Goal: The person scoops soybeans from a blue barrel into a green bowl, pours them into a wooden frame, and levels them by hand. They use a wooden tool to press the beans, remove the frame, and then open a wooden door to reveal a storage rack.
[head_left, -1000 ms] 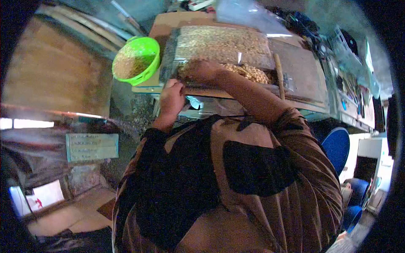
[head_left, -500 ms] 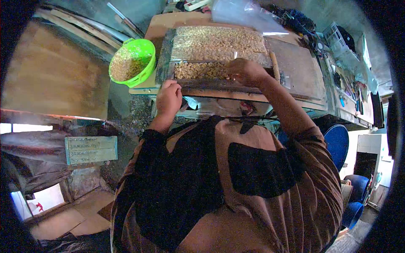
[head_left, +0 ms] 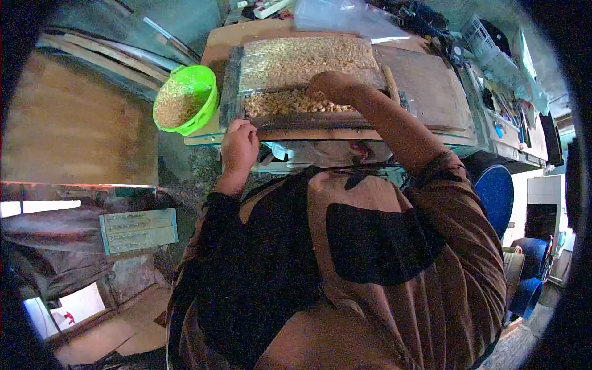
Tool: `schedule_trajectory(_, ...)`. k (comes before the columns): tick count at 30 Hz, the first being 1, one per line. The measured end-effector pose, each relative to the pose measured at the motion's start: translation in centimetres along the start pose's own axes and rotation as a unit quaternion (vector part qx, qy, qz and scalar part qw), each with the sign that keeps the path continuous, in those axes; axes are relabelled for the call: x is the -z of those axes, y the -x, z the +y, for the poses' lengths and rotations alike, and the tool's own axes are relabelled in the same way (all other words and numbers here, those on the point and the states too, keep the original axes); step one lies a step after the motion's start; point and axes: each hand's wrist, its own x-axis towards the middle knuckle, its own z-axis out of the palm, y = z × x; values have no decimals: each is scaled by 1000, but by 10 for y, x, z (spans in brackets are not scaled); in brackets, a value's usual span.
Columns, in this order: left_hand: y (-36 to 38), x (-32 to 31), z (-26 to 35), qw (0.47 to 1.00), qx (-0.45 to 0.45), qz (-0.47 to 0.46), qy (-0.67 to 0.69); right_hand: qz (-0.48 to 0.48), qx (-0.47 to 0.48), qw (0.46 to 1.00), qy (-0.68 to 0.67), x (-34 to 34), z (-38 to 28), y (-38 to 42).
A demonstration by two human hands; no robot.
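My right hand (head_left: pixel 332 86) is closed over the far edge of a strip of pale brown pieces (head_left: pixel 290 103), and whatever its fingers hold is hidden. Behind that strip lies a wide, shiny layer of similar pieces (head_left: pixel 296 58) in rows. A dark wooden bar (head_left: pixel 308 121) runs along the near side of the strip. My left hand (head_left: pixel 240 143) rests at the bar's left end, its fingers curled; what they grip cannot be made out. A wooden stick (head_left: pixel 390 84) lies at the right end of the layer.
A bright green basin (head_left: pixel 209 105) with pale pieces stands left on the table. Right of the layer is a flat board (head_left: pixel 425 89). Clear plastic sheeting (head_left: pixel 345 17) lies at the back. Tools and a crate (head_left: pixel 484 40) are at far right, a blue barrel (head_left: pixel 494 198) below.
My right hand has moved left along the strip, uncovering more pieces at its right end. My left hand stays at the bar's left end. The whole view has shifted slightly.
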Motion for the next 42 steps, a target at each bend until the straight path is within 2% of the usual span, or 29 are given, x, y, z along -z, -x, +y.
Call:
schedule_trajectory(2,0,-1,-1,1000,-5,2,-2,-9,22,1000,-16,6,2,11)
schedule_trajectory(4,0,-4,-5,1000,-8,12,-3,23,12,998,50,1,25,26)
schedule_trajectory(8,1,-4,-6,1000,-7,10,-1,30,-16,996,77,9,34,61)
schedule_trajectory(9,1,-3,-4,1000,-7,16,-1,95,-47,987,118,8,28,68)
schedule_trajectory(11,1,-3,-2,1000,-13,19,3,115,-113,983,84,8,15,68)
schedule_trajectory(12,1,-3,-3,1000,-15,12,-6,70,-146,987,7,10,0,56)
schedule_trajectory(13,1,-3,-3,1000,-18,5,-15,51,0,988,145,-4,-2,44)
schedule_trajectory(15,0,-1,1,1000,-9,-7,-7,108,-37,992,-50,-29,-23,32)
schedule_trajectory(17,1,-3,-2,1000,1,-8,-15,141,37,989,-15,-49,-13,20)
schedule_trajectory(19,1,-6,-4,1000,13,-19,3,20,20,997,67,-22,-30,33)
schedule_trajectory(20,1,-6,-5,1000,-3,-16,-11,20,19,997,66,-15,-29,38)
schedule_trajectory(23,2,-6,-5,1000,-13,-10,-22,44,43,997,41,-11,-9,59)
schedule_trajectory(25,2,-7,-5,1000,-5,-7,-20,44,-10,999,28,-21,22,65)
schedule_trajectory(26,2,-6,-3,1000,-6,-5,-20,40,-6,999,28,-21,30,73)
schedule_trajectory(28,2,-5,-3,1000,-4,-3,-20,142,-2,990,-10,-17,42,90)
schedule_trajectory(32,1,-4,-1,1000,-1,-6,-23,177,-3,984,-7,2,46,103)
schedule_trajectory(36,2,-6,-2,1000,0,-1,-21,151,20,987,-43,-6,32,88)
schedule_trajectory(38,2,-7,-3,1000,-1,2,-19,101,-22,995,-4,-12,20,77)
schedule_trajectory(42,2,-7,-3,1000,3,6,-21,27,20,998,57,-15,33,81)
